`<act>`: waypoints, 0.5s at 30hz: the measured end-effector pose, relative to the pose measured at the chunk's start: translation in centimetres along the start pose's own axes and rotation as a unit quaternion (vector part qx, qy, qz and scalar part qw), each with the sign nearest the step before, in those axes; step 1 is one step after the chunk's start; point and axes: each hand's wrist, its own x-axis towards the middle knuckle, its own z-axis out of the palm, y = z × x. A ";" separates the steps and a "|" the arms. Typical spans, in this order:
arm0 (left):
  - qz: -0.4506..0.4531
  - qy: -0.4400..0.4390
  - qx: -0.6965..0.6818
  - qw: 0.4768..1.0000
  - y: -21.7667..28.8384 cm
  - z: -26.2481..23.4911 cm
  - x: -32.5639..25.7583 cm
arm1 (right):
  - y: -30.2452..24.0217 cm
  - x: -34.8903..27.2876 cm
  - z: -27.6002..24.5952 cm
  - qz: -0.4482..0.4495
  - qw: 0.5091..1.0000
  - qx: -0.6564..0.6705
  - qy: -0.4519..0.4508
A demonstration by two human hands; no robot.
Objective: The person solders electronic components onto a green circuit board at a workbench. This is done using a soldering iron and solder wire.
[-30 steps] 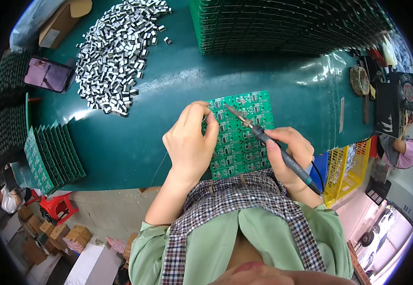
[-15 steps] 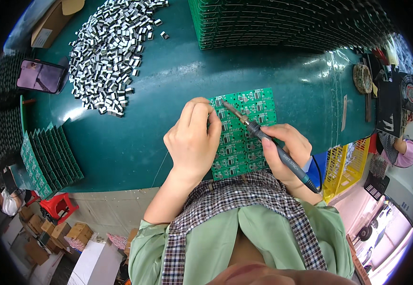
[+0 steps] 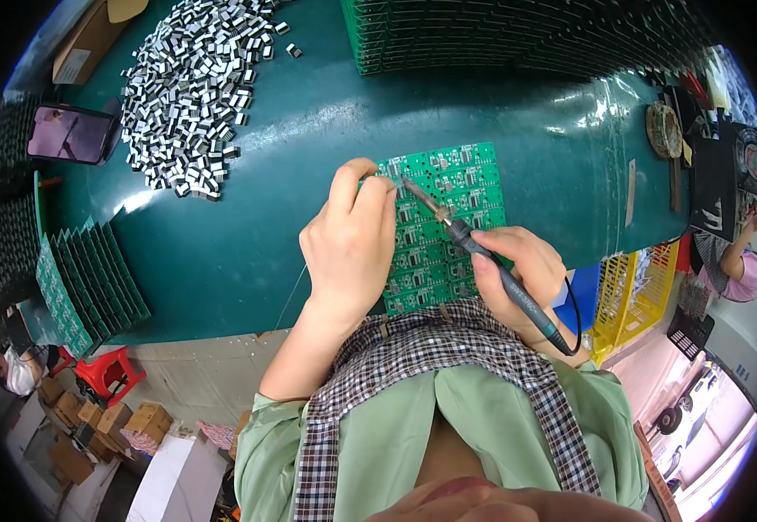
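A green circuit board panel (image 3: pixel 485 193), divided into several small repeating boards with chips, lies at the near edge of the table against my checked apron. My right hand (image 3: pixel 526 265) grips a soldering iron (image 3: pixel 513 287) by its dark grey-blue handle. Its tip touches or hovers just over the panel's upper left part; which one I cannot tell. My left hand (image 3: pixel 350 235) is closed in a pinch over the panel's left edge, fingertips close to the iron's tip. From that hand trails a thin solder wire (image 3: pixel 295 294) toward the table edge.
A heap of small black-and-white components (image 3: pixel 187 104) covers the far left. Stacked green boards (image 3: pixel 517 39) stand at the back, more boards (image 3: pixel 91 283) at left. A phone (image 3: pixel 70 135) leans nearby. At right are a round tin (image 3: pixel 663 130), a yellow basket (image 3: pixel 626 304) and another person's arm (image 3: pixel 737 252).
The whole view has shifted slightly. On the panel, the iron's tip sits a little nearer to me, and my left fingertips have come slightly right, over the board.
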 end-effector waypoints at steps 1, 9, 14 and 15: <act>0.010 0.002 -0.008 1.000 -0.1 0.0 0.0 | 0.1 -0.1 -0.1 -0.016 1.000 -0.009 0.007; -0.019 -0.001 -0.053 0.998 0.2 -0.1 -0.7 | -0.2 -0.5 -0.7 -0.014 1.000 -0.012 0.001; -0.010 0.008 -0.041 0.999 0.3 0.2 -0.7 | -0.1 -0.6 -0.3 0.000 1.000 -0.002 0.005; -0.014 0.002 -0.037 0.999 0.4 0.2 -0.7 | -0.1 -0.6 -0.2 0.000 1.000 -0.002 0.005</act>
